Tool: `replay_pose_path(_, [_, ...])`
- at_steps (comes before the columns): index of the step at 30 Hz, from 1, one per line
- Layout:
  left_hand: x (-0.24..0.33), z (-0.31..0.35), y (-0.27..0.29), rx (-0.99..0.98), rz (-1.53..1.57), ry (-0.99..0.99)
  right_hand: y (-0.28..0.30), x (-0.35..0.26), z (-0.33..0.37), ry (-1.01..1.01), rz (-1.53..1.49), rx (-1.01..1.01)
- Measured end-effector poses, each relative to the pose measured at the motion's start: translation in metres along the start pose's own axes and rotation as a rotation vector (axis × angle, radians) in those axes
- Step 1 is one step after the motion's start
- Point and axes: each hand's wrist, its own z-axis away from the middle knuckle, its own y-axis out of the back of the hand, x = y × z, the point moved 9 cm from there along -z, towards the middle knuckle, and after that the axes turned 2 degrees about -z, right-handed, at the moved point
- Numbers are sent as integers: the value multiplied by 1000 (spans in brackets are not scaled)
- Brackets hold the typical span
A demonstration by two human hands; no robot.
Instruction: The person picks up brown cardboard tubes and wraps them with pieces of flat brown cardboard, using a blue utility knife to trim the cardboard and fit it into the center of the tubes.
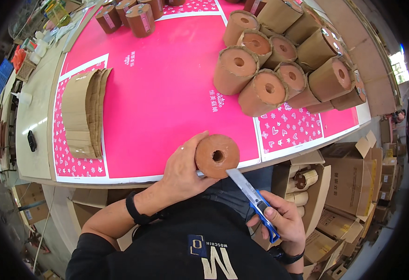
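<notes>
A reddish-brown cylinder (205, 148) with a round hole in its end face is gripped in my left hand (182, 164), over the table's near edge. Its holed end faces up toward me. In my right hand (283, 217) is a blue utility knife (260, 205), thumb on the slider, with the blade out. The blade tip meets or nearly meets the lower right rim of the cylinder; I cannot tell whether it cuts in. My left fingers wrap the cylinder's side, and the fingertips behind it are hidden.
Many similar cylinders wrapped in brown cardboard (235, 70) crowd the right of the pink-covered table (158, 107). Unwrapped cylinders (140, 21) stand at the far left. Curved cardboard sheets (81, 114) lie stacked at left, near a small black object (31, 140). Below right is an open carton (320, 196) holding rolls.
</notes>
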Motion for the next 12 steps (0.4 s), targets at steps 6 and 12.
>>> replay_pose_path(6, [3,-1,1,22,-12,-11,-8,-21,0,-24,105,86])
replay_pose_path(12, [1,1,2,23,-11,-11,-8,-21,-7,-56,125,115])
